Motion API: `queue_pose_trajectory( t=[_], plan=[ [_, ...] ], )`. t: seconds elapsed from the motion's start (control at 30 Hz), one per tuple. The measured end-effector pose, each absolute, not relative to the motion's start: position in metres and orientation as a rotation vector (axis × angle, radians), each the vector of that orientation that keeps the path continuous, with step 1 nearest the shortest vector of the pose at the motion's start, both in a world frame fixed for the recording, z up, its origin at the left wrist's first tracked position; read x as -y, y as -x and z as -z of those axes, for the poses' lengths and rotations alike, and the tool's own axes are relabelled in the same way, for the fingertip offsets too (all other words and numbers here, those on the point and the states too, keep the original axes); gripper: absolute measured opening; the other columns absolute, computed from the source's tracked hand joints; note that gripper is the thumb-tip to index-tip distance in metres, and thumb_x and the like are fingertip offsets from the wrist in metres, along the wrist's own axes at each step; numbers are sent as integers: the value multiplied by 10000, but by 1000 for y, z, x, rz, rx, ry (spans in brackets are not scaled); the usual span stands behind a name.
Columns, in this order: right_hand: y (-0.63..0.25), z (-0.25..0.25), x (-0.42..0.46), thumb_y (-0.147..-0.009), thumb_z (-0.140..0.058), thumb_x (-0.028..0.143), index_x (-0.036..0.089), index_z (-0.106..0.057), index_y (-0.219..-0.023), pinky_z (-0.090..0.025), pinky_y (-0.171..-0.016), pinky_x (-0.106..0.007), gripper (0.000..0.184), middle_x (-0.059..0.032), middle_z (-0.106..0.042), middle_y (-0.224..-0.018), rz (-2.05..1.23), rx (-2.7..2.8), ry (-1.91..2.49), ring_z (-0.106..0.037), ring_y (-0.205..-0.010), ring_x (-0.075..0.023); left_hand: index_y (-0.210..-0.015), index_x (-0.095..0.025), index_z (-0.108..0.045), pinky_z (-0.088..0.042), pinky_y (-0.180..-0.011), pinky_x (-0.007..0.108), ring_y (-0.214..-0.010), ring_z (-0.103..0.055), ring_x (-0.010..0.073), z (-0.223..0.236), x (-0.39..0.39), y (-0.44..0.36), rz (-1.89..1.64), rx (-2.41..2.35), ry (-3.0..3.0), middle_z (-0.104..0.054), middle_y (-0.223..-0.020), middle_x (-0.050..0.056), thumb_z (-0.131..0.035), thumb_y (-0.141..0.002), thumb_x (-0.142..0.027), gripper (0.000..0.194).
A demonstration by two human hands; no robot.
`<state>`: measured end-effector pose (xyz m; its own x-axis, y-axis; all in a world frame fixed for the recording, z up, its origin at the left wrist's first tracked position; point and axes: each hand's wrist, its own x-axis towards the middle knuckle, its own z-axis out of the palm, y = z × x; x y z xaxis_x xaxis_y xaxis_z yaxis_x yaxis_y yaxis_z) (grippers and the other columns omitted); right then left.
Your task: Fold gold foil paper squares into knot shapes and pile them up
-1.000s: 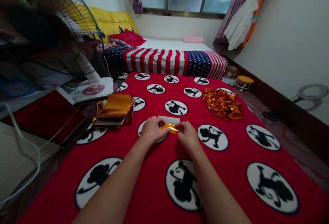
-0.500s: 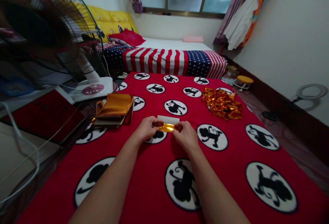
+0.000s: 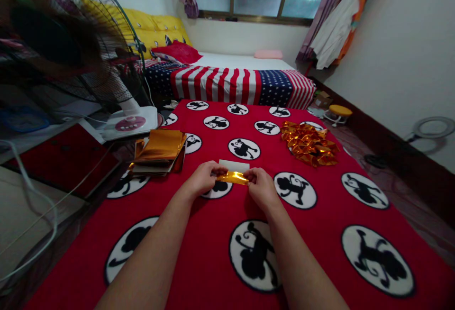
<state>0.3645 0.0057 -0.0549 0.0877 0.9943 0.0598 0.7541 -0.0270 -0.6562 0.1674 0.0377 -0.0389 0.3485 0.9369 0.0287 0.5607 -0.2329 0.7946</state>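
Observation:
My left hand (image 3: 203, 178) and my right hand (image 3: 261, 187) both pinch a small folded strip of gold foil paper (image 3: 232, 177), one at each end, just above the red blanket (image 3: 199, 234) with black monkey prints. Right behind the strip lies a pale sheet (image 3: 233, 164), partly hidden by my fingers. A stack of flat gold foil sheets (image 3: 159, 150) rests to the left of my hands. A heap of folded gold foil pieces (image 3: 308, 143) sits to the back right.
A standing fan (image 3: 64, 40) with its white base (image 3: 127, 123) is at the left, a red case (image 3: 60, 158) beside it. A bed with a flag-pattern cover (image 3: 231, 85) lies behind. A ring light (image 3: 432, 127) is on the floor at right.
My left hand slid slightly left along the gold strip, uncovering the monkey print beneath. The right hand stays put at the strip's other end.

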Motion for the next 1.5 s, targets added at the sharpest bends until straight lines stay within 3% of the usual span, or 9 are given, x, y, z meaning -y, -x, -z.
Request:
queue_pose_trajectory(
  t=[0.23,0.33,0.4,0.5,0.7,0.83,1.0,1.23,1.5],
  plan=[
    [-364,51,-5,-659,-477,12,192,-698,-874,-409,-681,-239,357,-26,-669,-873,-619,1690,1847,-615,-803,-159,-997,-174,-752,-504,-810,219,-912,-664,166,39,-40,-170,-627,-1398,-1909,-723,-972,51,-443,-694,-35,455],
    [-352,44,-1,-737,-579,203,189,-669,-867,-411,-697,-284,158,-52,-650,-901,-482,1726,1953,-608,-831,-201,-927,-182,-757,-499,-762,247,-849,-648,183,41,-38,-177,-634,-1518,-2012,-704,-891,56,-540,-798,-257,263],
    [-343,42,3,-761,-617,384,183,-645,-876,-409,-733,-327,233,-79,-634,-923,-313,1746,2023,-596,-886,-245,-907,-180,-743,-492,-718,252,-784,-632,179,44,-36,-181,-654,-1566,-2075,-684,-837,54,-657,-744,-365,262],
    [-335,41,6,-756,-632,465,184,-617,-917,-402,-771,-354,324,-88,-618,-945,-186,1763,2063,-581,-933,-266,-908,-178,-724,-490,-700,251,-753,-619,170,47,-34,-183,-678,-1558,-2109,-667,-827,49,-747,-671,-351,294],
    [-347,46,2,-749,-592,232,194,-630,-909,-403,-742,-308,169,-63,-622,-937,-315,1782,1996,-587,-880,-216,-934,-168,-726,-516,-766,242,-808,-649,156,48,-35,-179,-688,-1494,-2011,-685,-898,54,-625,-694,-58,283],
    [-364,51,-4,-621,-474,-2,185,-669,-879,-404,-664,-232,373,-21,-648,-845,-598,1732,1830,-596,-764,-148,-957,-162,-739,-532,-782,231,-856,-673,156,48,-39,-173,-703,-1394,-1922,-713,-928,59,-505,-670,23,414],
    [-374,55,-7,-559,-393,-30,169,-677,-847,-429,-666,-215,450,-8,-666,-783,-738,1633,1691,-604,-721,-135,-906,-144,-748,-541,-806,252,-859,-686,159,44,-41,-168,-758,-1327,-1747,-740,-910,56,-413,-554,31,516],
    [-371,54,-9,-708,-455,100,162,-614,-918,-448,-739,-266,270,-60,-664,-915,-559,1481,1822,-612,-810,-175,-854,-128,-702,-532,-734,274,-798,-678,190,59,-50,-161,-1021,-1479,-1517,-732,-848,81,-554,-731,-250,229],
    [-367,54,-7,-863,-442,352,224,-594,-1061,-454,-752,-282,281,-43,-687,-1001,-624,1343,1786,-637,-849,-187,-1078,-122,-657,-500,-706,263,-775,-627,165,58,-48,-163,-962,-1442,-1648,-694,-914,82,-689,-697,-505,542]
  ],
)
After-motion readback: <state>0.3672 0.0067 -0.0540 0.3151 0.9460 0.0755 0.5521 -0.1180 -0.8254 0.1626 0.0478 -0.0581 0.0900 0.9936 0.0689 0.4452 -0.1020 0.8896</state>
